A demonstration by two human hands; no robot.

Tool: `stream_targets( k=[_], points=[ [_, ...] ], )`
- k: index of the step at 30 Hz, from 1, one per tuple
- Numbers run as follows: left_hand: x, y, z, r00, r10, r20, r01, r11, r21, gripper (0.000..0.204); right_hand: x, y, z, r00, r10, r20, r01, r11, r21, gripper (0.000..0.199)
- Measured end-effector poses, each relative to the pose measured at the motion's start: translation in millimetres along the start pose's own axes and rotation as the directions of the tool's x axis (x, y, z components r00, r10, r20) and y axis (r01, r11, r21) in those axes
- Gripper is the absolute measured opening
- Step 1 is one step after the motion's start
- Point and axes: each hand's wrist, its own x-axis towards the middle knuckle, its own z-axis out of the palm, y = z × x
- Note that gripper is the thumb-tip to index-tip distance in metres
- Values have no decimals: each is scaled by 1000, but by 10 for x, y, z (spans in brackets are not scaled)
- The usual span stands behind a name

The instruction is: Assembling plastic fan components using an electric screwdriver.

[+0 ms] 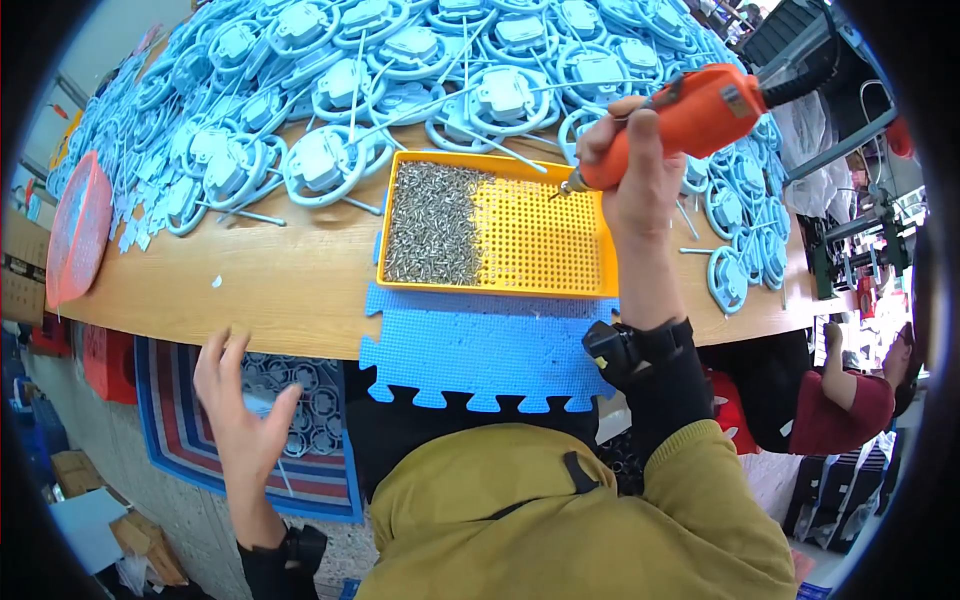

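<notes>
My right hand (640, 180) is wrapped round an orange electric screwdriver (695, 120), whose tip points down over the right part of a yellow tray (540, 285). A heap of small metal screws (435, 225) fills the tray's left part; the right part shows a perforated floor with holes in rows. Off the table's front edge, my left hand (240, 410) is open, fingers and thumb apart, with nothing in it. Below that hand, light blue plastic parts (310, 400) lie in a blue-edged container with striped sides.
Many light blue ring-shaped parts (505, 95) with thin rods are piled across the back of the wooden table (270, 290). A blue foam mat (480, 345) lies under the tray. A pink basket (80, 230) stands at far left. Another person (845, 410) sits at right.
</notes>
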Motion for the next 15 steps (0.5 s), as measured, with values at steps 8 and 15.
stream_targets(
  k=[8,15],
  points=[
    [1600,37,684,955,284,-84,-286,958,-16,68,130,256,-30,996,9,-93,-8,1000,13,36],
    [1989,50,770,951,283,121,-273,957,-94,72,123,328,-49,994,48,-98,-43,998,46,36]
  ],
)
